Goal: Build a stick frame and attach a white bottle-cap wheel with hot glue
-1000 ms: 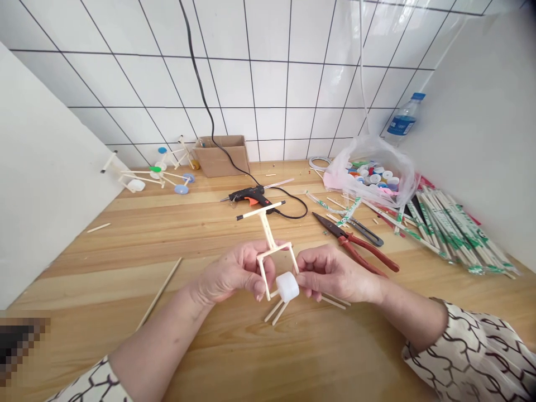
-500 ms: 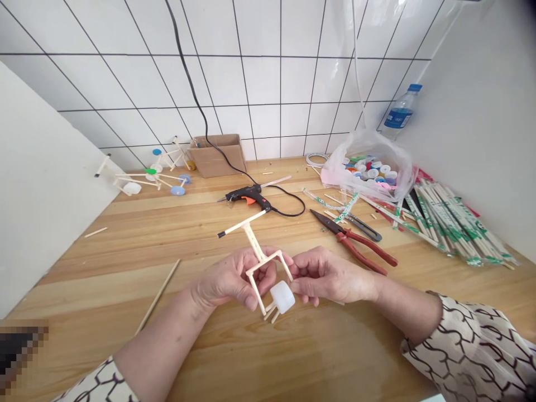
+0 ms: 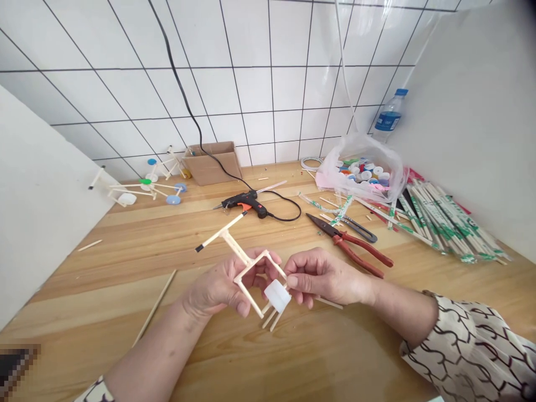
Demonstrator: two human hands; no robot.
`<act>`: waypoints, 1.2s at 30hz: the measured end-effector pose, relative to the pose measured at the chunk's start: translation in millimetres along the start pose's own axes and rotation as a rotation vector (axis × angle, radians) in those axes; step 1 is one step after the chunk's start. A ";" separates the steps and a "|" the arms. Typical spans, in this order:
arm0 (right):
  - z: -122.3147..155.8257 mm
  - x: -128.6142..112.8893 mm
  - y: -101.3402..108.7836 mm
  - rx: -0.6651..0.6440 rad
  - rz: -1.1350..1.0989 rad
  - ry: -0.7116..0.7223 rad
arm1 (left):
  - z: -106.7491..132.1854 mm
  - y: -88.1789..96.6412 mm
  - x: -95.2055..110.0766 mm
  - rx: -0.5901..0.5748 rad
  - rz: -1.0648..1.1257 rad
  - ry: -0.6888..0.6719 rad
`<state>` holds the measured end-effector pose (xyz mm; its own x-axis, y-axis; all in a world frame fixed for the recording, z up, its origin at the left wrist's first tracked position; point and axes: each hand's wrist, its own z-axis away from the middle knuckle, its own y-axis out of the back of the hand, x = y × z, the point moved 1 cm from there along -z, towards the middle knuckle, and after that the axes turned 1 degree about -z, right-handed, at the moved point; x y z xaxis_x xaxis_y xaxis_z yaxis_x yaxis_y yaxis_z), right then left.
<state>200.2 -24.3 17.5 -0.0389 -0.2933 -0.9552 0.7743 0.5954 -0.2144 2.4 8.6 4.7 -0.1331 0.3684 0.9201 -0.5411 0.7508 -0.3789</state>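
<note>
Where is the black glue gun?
In the head view, the black hot glue gun lies on the wooden bench, beyond the pale stick frame, with a cardboard box behind it and red-handled pliers to its right.

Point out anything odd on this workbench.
A loose wooden chopstick lies alone on the left of the bench, well apart from the bundled chopsticks on the right, and a short wood offcut lies stray nearby.

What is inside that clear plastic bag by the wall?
The plastic bag holds many colored bottle caps; the ones lower down are covered by the top layer, so they cannot be made out.
</note>
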 end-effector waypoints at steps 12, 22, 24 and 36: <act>-0.1 3.4 0.7 0.019 -0.130 0.069 | 2.5 -1.5 3.3 -0.008 -0.006 -0.082; -0.7 5.1 -0.8 0.060 -0.130 0.082 | 2.5 -2.4 4.7 0.051 -0.003 -0.115; -0.4 3.2 -2.1 0.072 -0.126 0.087 | 2.3 -2.9 6.0 0.083 0.006 -0.128; 13.4 -4.4 -12.2 0.426 0.796 0.699 | -0.9 -5.1 7.3 0.134 0.149 -0.201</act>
<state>199.4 -40.3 27.1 0.3188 0.6140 -0.7221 0.8830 0.0847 0.4618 4.9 7.9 13.3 -0.3741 0.3436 0.8614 -0.6063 0.6122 -0.5075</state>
